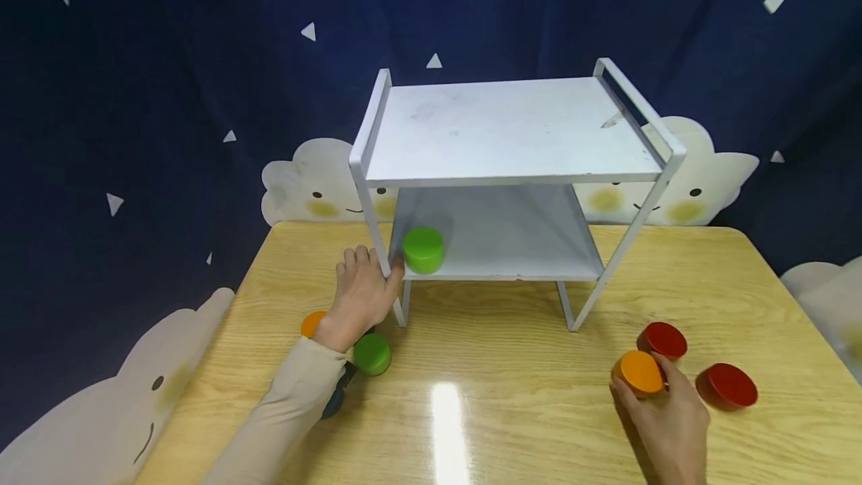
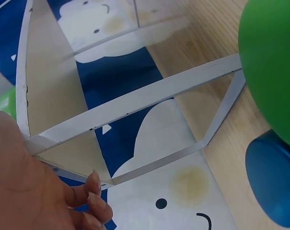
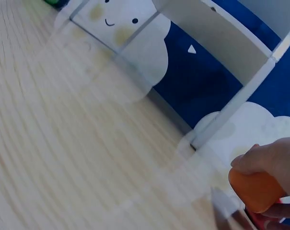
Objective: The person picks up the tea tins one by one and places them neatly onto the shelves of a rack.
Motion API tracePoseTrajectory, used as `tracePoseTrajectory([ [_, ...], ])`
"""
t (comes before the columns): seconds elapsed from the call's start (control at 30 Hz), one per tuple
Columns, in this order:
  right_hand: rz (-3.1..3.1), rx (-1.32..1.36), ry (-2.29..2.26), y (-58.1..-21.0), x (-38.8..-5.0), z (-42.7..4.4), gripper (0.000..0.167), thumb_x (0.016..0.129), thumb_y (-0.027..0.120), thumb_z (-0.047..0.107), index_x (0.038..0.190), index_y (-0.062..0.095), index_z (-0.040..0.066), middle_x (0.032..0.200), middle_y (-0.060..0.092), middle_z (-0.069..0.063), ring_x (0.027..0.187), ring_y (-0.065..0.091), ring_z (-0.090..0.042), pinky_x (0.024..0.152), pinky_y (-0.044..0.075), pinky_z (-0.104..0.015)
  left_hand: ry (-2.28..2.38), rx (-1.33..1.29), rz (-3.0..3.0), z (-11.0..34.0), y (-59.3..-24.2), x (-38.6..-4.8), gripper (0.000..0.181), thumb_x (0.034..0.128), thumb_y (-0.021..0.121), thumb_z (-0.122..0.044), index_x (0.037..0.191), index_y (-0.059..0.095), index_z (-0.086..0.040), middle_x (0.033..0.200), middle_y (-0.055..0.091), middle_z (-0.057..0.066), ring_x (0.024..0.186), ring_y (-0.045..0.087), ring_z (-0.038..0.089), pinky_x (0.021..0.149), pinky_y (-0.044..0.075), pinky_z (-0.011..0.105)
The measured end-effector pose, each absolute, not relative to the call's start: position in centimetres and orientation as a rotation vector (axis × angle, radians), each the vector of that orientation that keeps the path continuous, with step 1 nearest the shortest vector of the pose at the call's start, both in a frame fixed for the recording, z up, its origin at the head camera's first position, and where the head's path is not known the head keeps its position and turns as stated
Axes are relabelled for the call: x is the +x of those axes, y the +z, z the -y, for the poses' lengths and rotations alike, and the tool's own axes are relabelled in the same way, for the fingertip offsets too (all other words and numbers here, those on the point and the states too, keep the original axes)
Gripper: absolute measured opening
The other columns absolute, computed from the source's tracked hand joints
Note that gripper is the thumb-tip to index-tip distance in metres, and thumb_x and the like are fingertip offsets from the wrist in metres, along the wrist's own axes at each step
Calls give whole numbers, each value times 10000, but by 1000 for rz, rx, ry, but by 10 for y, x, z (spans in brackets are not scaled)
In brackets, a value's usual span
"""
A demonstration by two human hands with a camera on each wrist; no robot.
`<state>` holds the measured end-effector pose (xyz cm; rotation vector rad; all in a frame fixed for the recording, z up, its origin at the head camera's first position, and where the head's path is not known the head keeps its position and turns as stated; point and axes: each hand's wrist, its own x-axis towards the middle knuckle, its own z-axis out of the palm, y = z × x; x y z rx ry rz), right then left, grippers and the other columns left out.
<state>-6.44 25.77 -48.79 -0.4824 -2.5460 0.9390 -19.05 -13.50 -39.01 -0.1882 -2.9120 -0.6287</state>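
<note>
In the head view the right hand (image 1: 673, 421) pinches an orange round block (image 1: 640, 373) between thumb and fingers, beside two red blocks (image 1: 663, 340). The right wrist view also has the orange block (image 3: 256, 189) in the right hand (image 3: 274, 167). At the shelf's left front post, the left hand (image 1: 364, 290) has its thumb by the post and its other fingers outside it. A green block (image 1: 423, 250) stands on the lower shelf at its left end, just right of that thumb. The left wrist view has the left hand (image 2: 44, 187) against the frame, fingers loosely bent.
A white two-tier shelf (image 1: 505, 133) stands at the back of the wooden table (image 1: 498, 365). Left of the middle, another green block (image 1: 373, 354), an orange one (image 1: 313, 322) and a dark blue one (image 1: 333, 401) lie near the left forearm. A second red block (image 1: 727, 386) is at the right.
</note>
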Motion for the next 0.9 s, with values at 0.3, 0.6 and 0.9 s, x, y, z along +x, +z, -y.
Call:
tracePoseTrajectory([
  [0.3, 2443, -303, 931, -475, -64, -235, 689, 632, 886, 52, 1242, 584, -50, 1171, 624, -253, 1014, 597, -412, 871, 439, -227, -635, -188, 2916, 135, -389, -191, 447, 1016, 258, -407, 782, 427, -67, 785, 389, 129, 772, 317, 313, 662, 237, 361],
  [0.6, 2395, -176, 945, -471, -67, -224, 668, 604, 896, 55, 1202, 613, -39, 1129, 642, -250, 1017, 606, -429, 842, 222, 16, -652, -189, 2918, 135, -390, -193, 423, 1013, 278, -394, 787, 429, -70, 795, 394, 128, 792, 323, 312, 671, 249, 361],
  [0.9, 2360, -40, 982, -460, -73, -210, 643, 624, 861, 28, 1211, 610, -43, 1087, 646, -224, 978, 608, -376, 846, 253, 1, -666, -207, 2901, 135, -391, -195, 411, 1009, 296, -379, 782, 432, -66, 790, 397, 131, 787, 326, 314, 660, 251, 363],
])
